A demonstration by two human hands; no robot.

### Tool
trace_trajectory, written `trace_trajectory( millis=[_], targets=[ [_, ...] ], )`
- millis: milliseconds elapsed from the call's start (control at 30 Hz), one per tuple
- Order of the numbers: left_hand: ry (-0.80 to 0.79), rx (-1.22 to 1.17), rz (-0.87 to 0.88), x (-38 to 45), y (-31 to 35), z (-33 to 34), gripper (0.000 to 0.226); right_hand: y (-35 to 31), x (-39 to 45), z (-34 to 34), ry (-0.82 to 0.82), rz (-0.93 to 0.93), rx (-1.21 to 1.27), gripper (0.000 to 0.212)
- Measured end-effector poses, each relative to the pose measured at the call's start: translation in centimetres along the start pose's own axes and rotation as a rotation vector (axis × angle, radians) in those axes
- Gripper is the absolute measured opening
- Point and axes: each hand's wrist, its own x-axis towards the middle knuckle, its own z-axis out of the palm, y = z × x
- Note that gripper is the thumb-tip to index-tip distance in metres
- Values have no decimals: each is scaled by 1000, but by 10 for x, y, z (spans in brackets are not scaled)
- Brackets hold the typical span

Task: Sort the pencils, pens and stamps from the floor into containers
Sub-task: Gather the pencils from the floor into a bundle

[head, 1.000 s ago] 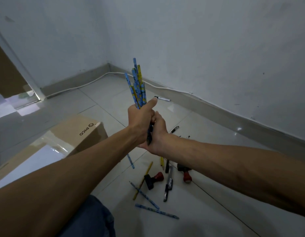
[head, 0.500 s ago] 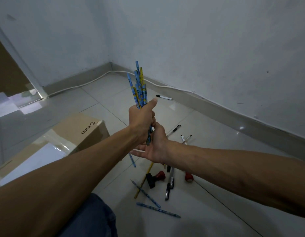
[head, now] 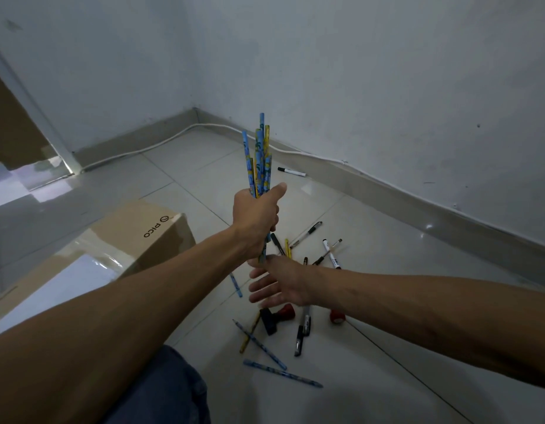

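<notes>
A bundle of pencils (head: 259, 160) is gripped upright in the left hand (head: 255, 218), well above the floor (head: 387, 347). The right hand (head: 280, 286) is held flat below the bundle's lower ends, fingers straight, nothing grasped. The sorting is judged partly done: several loose pencils (head: 281, 373), pens (head: 300, 335) and two red stamps (head: 277, 318) are left scattered on the tiles, and one marker (head: 291, 172) is noted apart near the wall. A cardboard box (head: 136, 240) is recorded just left of the pile; its contents cannot be seen, and no filled container is in view.
</notes>
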Motion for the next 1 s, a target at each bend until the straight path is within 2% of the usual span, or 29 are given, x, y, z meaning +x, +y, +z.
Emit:
trace_trajectory(
  millis=[233,400,500,567,700,833,1000],
  targets=[
    [-9,-23,-14,3,2,-2,39,12,22,-15,141,-128,-391,47],
    [-130,39,-100,6,-1,-15,39,9,28,-40,115,-151,-396,45],
    [-121,142,-135,9,-10,-29,35,11,31,-62,203,-285,-757,31],
    [-79,152,-157,13,-13,-37,34,14,33,-75,230,-321,-967,32],
    [-17,158,-186,22,-13,-53,36,24,40,-92,145,-334,-1408,49],
    [32,144,-211,28,-14,-67,36,27,46,-101,119,-337,-1719,55],
    [37,151,-230,31,-18,-77,39,17,51,-113,34,-223,-1735,55]
  ],
)
